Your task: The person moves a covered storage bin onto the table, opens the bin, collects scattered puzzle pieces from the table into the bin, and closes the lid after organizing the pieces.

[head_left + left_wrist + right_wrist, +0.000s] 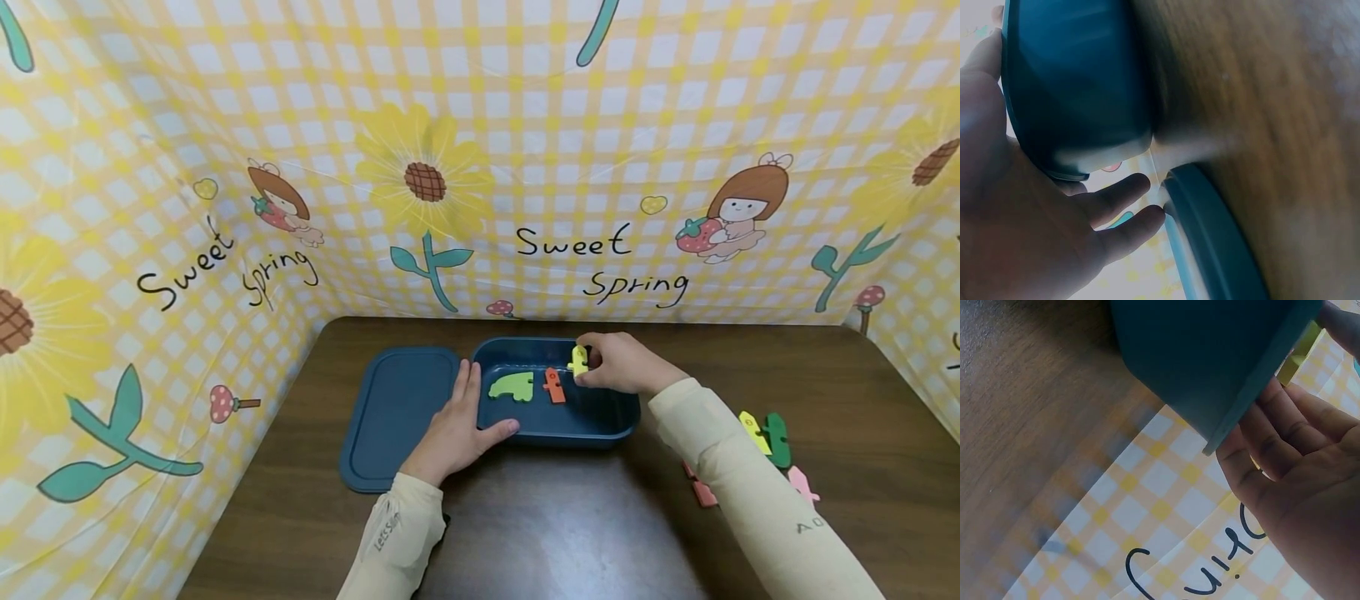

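Note:
A dark blue rectangular box (pixel 558 437) stands on the table, with a light green puzzle-like piece (pixel 513 387) and an orange notched piece (pixel 553 386) lying inside. Over the box's right part, my right hand (pixel 618 363) pinches a small yellow notched piece (pixel 578 361) between thumb and fingers. In the right wrist view, the fingers of that hand overlap the box rim, and a bit of the yellow piece (pixel 1297 360) shows past it. My left hand (pixel 450 429) rests against the box's left end, fingers stretched out and thumb at the front rim.
The matching blue lid (pixel 401 417) lies flat left of the box. Right of it, partly behind my right sleeve, are another yellow piece (pixel 754 432), a dark green piece (pixel 777 439), a pink piece (pixel 802 485) and red pieces (pixel 703 492). A checked cloth (pixel 495 100) hangs behind the table.

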`<state>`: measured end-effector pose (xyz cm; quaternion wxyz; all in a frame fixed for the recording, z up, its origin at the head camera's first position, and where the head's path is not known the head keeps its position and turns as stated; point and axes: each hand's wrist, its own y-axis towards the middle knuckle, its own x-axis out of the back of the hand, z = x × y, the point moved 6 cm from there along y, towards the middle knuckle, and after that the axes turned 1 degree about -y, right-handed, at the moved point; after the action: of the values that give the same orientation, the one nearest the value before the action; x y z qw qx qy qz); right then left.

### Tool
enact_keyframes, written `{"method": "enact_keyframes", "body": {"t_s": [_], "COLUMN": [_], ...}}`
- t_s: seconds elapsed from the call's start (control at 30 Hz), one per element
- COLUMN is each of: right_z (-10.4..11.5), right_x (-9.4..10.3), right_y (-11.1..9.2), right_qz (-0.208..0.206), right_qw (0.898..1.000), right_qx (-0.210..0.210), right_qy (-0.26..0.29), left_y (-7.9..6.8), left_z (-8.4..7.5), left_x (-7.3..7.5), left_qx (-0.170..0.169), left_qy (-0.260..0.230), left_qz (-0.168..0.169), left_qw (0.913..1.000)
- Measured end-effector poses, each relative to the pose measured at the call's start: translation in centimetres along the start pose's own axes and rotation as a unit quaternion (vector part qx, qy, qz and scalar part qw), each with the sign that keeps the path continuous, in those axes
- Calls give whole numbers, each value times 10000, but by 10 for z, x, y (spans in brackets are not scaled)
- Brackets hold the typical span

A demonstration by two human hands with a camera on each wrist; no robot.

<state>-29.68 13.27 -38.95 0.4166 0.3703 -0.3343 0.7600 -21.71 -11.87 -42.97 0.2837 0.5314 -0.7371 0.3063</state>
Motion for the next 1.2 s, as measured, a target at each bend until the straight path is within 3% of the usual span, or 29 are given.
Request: {"method": "enact_keyframes", "body": {"t_s": [1.2], "right_z": [3], "right_x": [-2], "right_y": [0], "right_qz": [53], "right_qw": [9996], "right_qx": [-167], "right_qy": [-218], "left_y": [0], "left_z": [0], "left_x": [1], "left_qx": [-60], "left_qy": [67], "left_qz": [-22], "left_qw": [10000]}}
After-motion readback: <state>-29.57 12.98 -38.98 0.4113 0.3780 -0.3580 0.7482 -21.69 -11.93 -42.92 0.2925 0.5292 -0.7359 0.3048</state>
